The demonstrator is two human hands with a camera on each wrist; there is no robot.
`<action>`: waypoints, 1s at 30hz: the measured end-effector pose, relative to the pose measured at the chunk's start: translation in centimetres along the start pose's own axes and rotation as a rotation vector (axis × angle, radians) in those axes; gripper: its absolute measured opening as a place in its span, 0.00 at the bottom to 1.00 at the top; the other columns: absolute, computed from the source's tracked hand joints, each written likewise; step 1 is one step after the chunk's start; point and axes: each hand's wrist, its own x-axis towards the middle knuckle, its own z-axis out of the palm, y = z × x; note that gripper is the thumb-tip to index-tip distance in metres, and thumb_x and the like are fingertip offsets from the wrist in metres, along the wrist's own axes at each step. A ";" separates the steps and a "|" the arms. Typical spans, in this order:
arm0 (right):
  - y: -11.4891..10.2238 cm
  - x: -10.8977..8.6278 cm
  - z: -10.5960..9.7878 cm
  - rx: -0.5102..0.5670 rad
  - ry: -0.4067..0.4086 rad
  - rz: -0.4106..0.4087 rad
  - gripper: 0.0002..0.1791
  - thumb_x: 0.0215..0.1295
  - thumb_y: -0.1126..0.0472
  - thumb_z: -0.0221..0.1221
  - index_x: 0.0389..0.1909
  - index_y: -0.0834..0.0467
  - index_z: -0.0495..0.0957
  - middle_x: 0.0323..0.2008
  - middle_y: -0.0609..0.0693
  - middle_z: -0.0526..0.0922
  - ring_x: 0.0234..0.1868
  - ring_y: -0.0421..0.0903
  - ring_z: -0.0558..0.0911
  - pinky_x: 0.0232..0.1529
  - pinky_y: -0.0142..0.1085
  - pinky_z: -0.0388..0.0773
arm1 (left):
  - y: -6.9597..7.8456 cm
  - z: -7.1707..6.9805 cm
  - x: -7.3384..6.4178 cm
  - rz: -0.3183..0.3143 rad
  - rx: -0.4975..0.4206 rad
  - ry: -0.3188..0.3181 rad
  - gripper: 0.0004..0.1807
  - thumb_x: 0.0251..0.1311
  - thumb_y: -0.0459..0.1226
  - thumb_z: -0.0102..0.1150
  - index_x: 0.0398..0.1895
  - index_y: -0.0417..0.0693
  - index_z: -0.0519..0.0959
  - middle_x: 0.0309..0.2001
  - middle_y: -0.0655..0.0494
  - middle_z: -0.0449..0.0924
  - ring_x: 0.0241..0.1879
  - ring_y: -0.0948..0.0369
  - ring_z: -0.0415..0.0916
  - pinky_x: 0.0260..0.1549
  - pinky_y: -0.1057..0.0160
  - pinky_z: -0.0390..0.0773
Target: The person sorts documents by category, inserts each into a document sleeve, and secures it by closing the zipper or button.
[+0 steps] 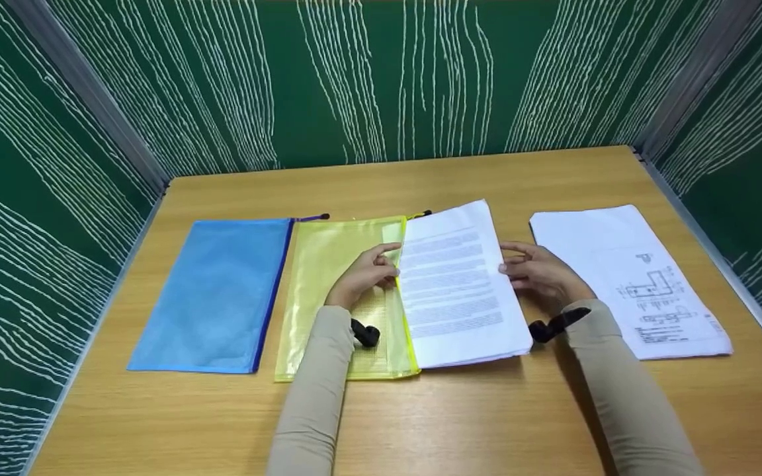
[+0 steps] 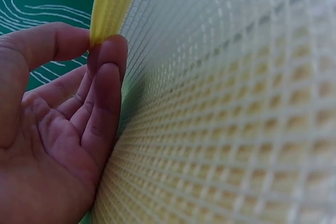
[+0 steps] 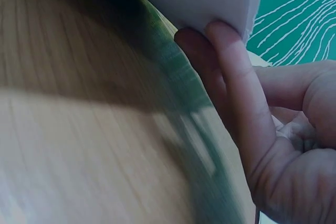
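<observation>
In the head view, a yellow mesh zip pouch point(image 1: 328, 284) lies mid-table with its zip edge toward the right. My left hand point(image 1: 364, 274) pinches that yellow edge point(image 2: 110, 14) between thumb and fingers; the left wrist view shows the edge lifted. A stack of printed paper point(image 1: 450, 284) overlaps the pouch's right edge, tilted slightly, its left side at the pouch opening. My right hand point(image 1: 543, 271) grips the stack's right edge, thumb on one side and fingers on the other. The right wrist view shows those fingers point(image 3: 236, 72) under the paper, above the table.
A blue zip pouch point(image 1: 215, 297) lies flat at the left, its purple zip cord pointing toward the yellow pouch. Another paper stack point(image 1: 619, 277) with a printed drawing lies at the right, behind my right wrist. Green panels with white lines point(image 1: 381, 79) enclose the wooden table point(image 1: 447, 423).
</observation>
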 end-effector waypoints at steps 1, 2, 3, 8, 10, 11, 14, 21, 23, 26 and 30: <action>0.0 0.1 0.1 0.004 0.000 0.000 0.42 0.65 0.66 0.59 0.75 0.60 0.48 0.42 0.44 0.80 0.40 0.41 0.84 0.39 0.34 0.83 | 0.0 0.0 0.0 -0.004 -0.006 -0.002 0.33 0.61 0.30 0.54 0.71 0.52 0.63 0.26 0.58 0.68 0.28 0.59 0.76 0.31 0.64 0.77; 0.1 0.1 0.2 0.009 -0.004 -0.001 0.42 0.65 0.66 0.59 0.75 0.60 0.48 0.43 0.44 0.81 0.40 0.41 0.84 0.39 0.34 0.83 | 0.0 0.0 -0.1 -0.007 -0.012 -0.004 0.33 0.61 0.30 0.55 0.71 0.52 0.63 0.26 0.58 0.69 0.28 0.59 0.76 0.31 0.63 0.77; 0.1 0.2 0.2 0.020 -0.004 0.002 0.41 0.65 0.66 0.59 0.75 0.59 0.49 0.42 0.44 0.81 0.40 0.42 0.85 0.39 0.34 0.84 | 0.0 0.0 -0.1 -0.009 -0.018 -0.005 0.33 0.61 0.30 0.55 0.71 0.53 0.63 0.27 0.57 0.70 0.28 0.59 0.76 0.31 0.63 0.77; 0.2 0.5 0.5 0.072 -0.027 0.017 0.42 0.65 0.68 0.58 0.75 0.58 0.48 0.40 0.45 0.83 0.38 0.43 0.85 0.37 0.34 0.84 | 0.0 -0.1 -0.2 -0.011 -0.033 -0.009 0.33 0.61 0.29 0.56 0.71 0.52 0.63 0.28 0.57 0.72 0.29 0.60 0.77 0.33 0.64 0.79; 0.2 0.6 0.7 0.088 -0.029 0.024 0.42 0.64 0.69 0.58 0.75 0.58 0.48 0.40 0.45 0.83 0.38 0.43 0.85 0.37 0.34 0.84 | 0.0 -0.1 -0.2 -0.013 -0.041 -0.012 0.33 0.62 0.29 0.56 0.71 0.52 0.63 0.27 0.57 0.72 0.29 0.60 0.77 0.33 0.64 0.79; 0.2 0.6 0.7 0.094 -0.031 0.026 0.42 0.64 0.69 0.58 0.75 0.59 0.48 0.40 0.46 0.83 0.38 0.43 0.85 0.37 0.35 0.84 | -0.1 -0.1 -0.2 -0.014 -0.047 -0.015 0.33 0.62 0.29 0.56 0.71 0.52 0.63 0.27 0.57 0.72 0.29 0.60 0.77 0.34 0.64 0.80; 0.2 0.7 0.9 0.096 -0.025 0.034 0.41 0.65 0.69 0.58 0.75 0.58 0.49 0.40 0.46 0.82 0.39 0.43 0.85 0.38 0.35 0.84 | 0.0 -0.1 -0.3 -0.013 -0.063 -0.021 0.33 0.62 0.29 0.56 0.72 0.51 0.62 0.27 0.58 0.71 0.29 0.60 0.77 0.34 0.64 0.80; 0.2 1.1 1.4 0.085 -0.025 0.035 0.40 0.66 0.68 0.57 0.75 0.57 0.49 0.41 0.46 0.82 0.39 0.43 0.85 0.39 0.35 0.84 | -0.1 -0.1 -0.3 -0.012 -0.087 -0.022 0.33 0.63 0.28 0.55 0.72 0.52 0.62 0.27 0.57 0.72 0.29 0.60 0.76 0.35 0.64 0.80; 0.2 1.3 1.6 0.086 -0.028 0.035 0.41 0.65 0.68 0.58 0.75 0.57 0.49 0.41 0.47 0.82 0.39 0.43 0.85 0.39 0.35 0.84 | -0.1 -0.1 -0.3 -0.013 -0.092 -0.021 0.33 0.63 0.29 0.55 0.72 0.52 0.62 0.27 0.57 0.71 0.29 0.60 0.77 0.35 0.64 0.80; 0.3 1.5 2.1 0.090 -0.022 0.034 0.41 0.65 0.68 0.59 0.75 0.57 0.49 0.42 0.47 0.81 0.39 0.43 0.85 0.39 0.35 0.84 | -0.1 0.0 -0.3 -0.017 -0.104 -0.019 0.33 0.62 0.29 0.56 0.71 0.51 0.62 0.26 0.58 0.69 0.28 0.60 0.76 0.34 0.64 0.81; 0.3 1.8 2.8 0.095 -0.006 0.032 0.41 0.64 0.69 0.58 0.75 0.57 0.50 0.42 0.46 0.81 0.38 0.43 0.85 0.38 0.34 0.84 | -0.1 -0.1 -0.2 -0.021 -0.118 -0.013 0.34 0.62 0.28 0.56 0.71 0.51 0.62 0.24 0.59 0.68 0.27 0.60 0.76 0.33 0.64 0.81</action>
